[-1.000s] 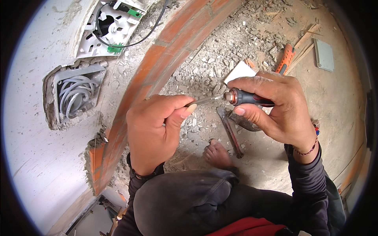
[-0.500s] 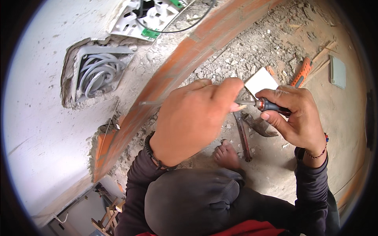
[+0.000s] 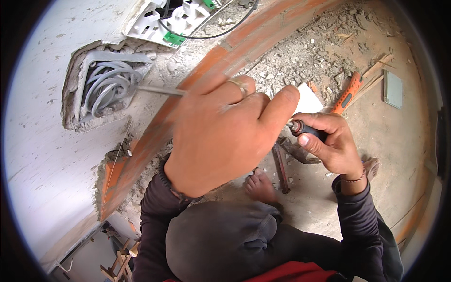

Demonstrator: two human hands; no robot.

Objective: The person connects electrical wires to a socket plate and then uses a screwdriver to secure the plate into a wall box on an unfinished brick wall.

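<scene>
My right hand (image 3: 336,141) is closed round the dark handle of a screwdriver (image 3: 314,131), thumb and index finger near its collar. Nearer the wall, my left hand (image 3: 221,136) is curled over the long metal shaft, hiding its middle. The shaft comes out left of the hand, its tip in front of a recessed wall box (image 3: 126,57). Inside that box lies coiled grey tubing (image 3: 105,87); whether the tip touches it, I cannot tell. Below my hands, a hammer's curved metal head (image 3: 305,155) lies beside a rusty reddish bar (image 3: 282,171).
An orange perforated handle (image 3: 348,91) and a white flat piece (image 3: 307,99) lie beyond my right hand. Farther right is a grey plate (image 3: 392,89). Rubble (image 3: 300,56) lies along the brick edge (image 3: 244,35). A white plastic panel (image 3: 176,21) with green clips stands at the top.
Both hands have moved left with the screwdriver. Its tip has shifted up and left, from over the bricks to the wall box. The view has also shifted slightly.
</scene>
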